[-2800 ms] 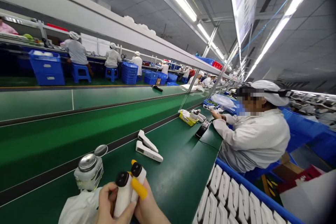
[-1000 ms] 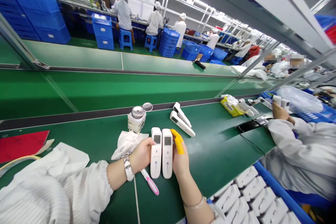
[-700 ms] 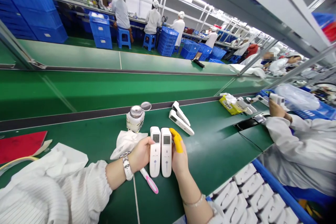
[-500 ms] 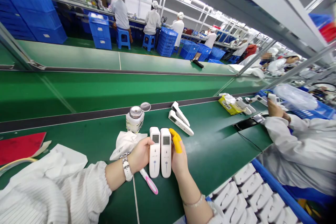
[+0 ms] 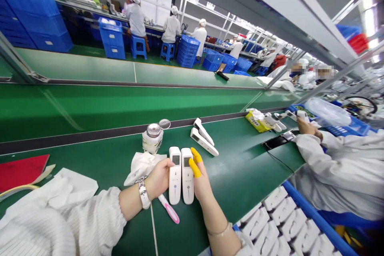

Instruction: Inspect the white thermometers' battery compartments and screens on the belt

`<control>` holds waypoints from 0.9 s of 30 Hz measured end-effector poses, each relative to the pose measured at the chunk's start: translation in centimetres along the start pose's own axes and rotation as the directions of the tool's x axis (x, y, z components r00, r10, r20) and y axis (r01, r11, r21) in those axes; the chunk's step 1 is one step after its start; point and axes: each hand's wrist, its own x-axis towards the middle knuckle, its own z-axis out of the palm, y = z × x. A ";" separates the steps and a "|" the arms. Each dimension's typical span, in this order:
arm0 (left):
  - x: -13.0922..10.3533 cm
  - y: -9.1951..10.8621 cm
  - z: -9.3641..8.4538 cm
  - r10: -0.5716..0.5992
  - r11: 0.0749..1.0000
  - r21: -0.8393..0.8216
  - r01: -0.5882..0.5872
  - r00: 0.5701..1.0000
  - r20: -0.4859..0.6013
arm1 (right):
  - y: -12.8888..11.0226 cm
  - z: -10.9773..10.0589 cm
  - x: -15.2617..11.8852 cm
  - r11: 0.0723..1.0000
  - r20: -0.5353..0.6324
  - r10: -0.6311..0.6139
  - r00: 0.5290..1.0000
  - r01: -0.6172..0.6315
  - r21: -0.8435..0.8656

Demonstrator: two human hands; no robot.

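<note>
Two white infrared thermometers stand side by side in my hands, small grey screens facing me. My left hand [image 5: 159,178] is closed on the left thermometer [image 5: 175,186], its thumb at the edge beside the screen. Around the right thermometer [image 5: 188,188] my right hand [image 5: 201,180] is closed, with yellow finger cots on two digits. One yellow tip lies over part of that screen. Behind my left hand is a crumpled white cloth [image 5: 141,166]. A pink-and-white toothbrush-like handle [image 5: 171,212] pokes out below it, its other end hidden.
A pump bottle [image 5: 152,140] with its lid flipped up stands behind the cloth. Two more thermometers [image 5: 205,142] lie beyond my right hand. At lower right, a blue crate [image 5: 312,214] holds rows of white parts. A co-worker's sleeve [image 5: 330,156] and a phone-like black device [image 5: 274,141] are right.
My right thumb in its yellow cot has come forward onto the right thermometer's screen. Both thermometers stay in my hands. The whole view has shifted slightly.
</note>
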 end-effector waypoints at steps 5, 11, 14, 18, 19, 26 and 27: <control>0.1 -0.1 -0.1 0.025 1.000 0.000 -0.025 1.000 -0.008 | 0.3 -0.2 0.0 1.000 0.050 0.000 0.999 0.000 -0.002; -0.4 -0.1 0.3 0.013 1.000 0.005 -0.012 1.000 -0.007 | 0.0 0.0 -0.1 0.998 0.078 -0.053 0.996 0.051 0.028; -0.5 -0.1 0.5 0.027 0.999 0.020 -0.026 0.999 -0.045 | 0.0 0.1 -0.1 0.996 0.086 -0.084 0.993 0.080 0.044; -0.5 0.1 0.6 0.047 0.997 0.061 -0.039 0.990 -0.130 | -0.1 0.1 0.0 0.998 0.093 -0.065 0.994 0.062 0.034; -0.5 0.1 0.7 0.049 0.997 0.068 -0.039 0.988 -0.148 | -0.2 0.1 0.0 0.998 0.095 -0.061 0.994 0.059 0.020; -0.7 0.2 0.7 0.056 0.993 0.112 -0.030 0.970 -0.237 | 0.0 0.0 0.3 0.997 0.136 -0.069 0.988 0.071 -0.005; -0.7 0.2 0.7 0.055 0.993 0.114 -0.028 0.969 -0.242 | 0.1 -0.1 0.4 0.997 0.142 -0.071 0.987 0.074 -0.011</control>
